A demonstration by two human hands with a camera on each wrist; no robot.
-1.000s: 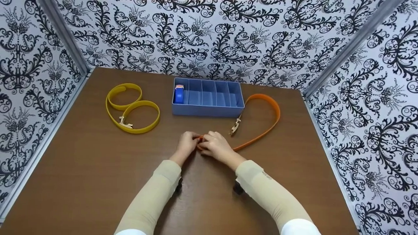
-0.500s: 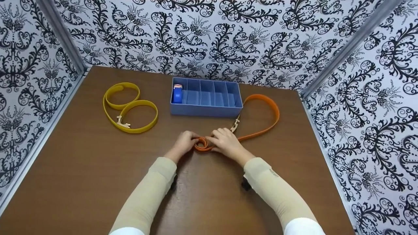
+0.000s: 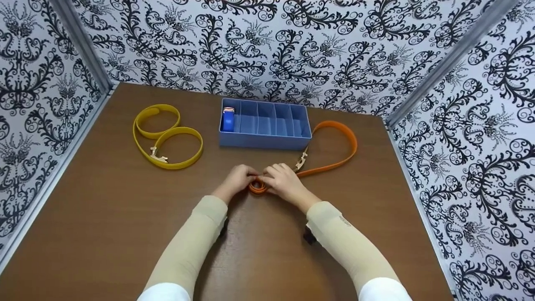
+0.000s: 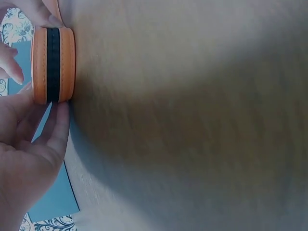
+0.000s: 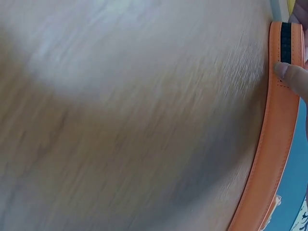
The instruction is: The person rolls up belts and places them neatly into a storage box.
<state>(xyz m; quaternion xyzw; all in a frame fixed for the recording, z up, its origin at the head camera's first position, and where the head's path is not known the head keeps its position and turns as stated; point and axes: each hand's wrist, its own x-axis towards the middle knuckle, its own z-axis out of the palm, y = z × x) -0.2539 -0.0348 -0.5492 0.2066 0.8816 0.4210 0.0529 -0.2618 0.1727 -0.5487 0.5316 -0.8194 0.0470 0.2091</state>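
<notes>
An orange belt (image 3: 257, 188) with a black centre strip (image 4: 53, 65) stands on its edge, one end wound into a small coil. My left hand (image 3: 238, 178) grips the coil's left side, its fingers curved against the band in the left wrist view. From the right, my right hand (image 3: 285, 182) pinches the coil, its thumb (image 5: 291, 74) on the outer face where the black strip ends. Beyond that hand, the unrolled length loops out to the right and back to a gold-coloured buckle (image 3: 301, 161). The inner fingers are partly hidden.
Behind the hands stands a blue divided box (image 3: 265, 141), a rolled blue belt (image 3: 228, 119) in its leftmost compartment. A yellow belt (image 3: 179, 165) with a gold-coloured buckle lies in loose loops at left. Patterned walls (image 3: 259, 54) border the brown table (image 3: 263, 259).
The right hand slid right along the orange belt, then came back in against the coil. The coil looks tighter now, and the loose length has been drawn slightly toward the box.
</notes>
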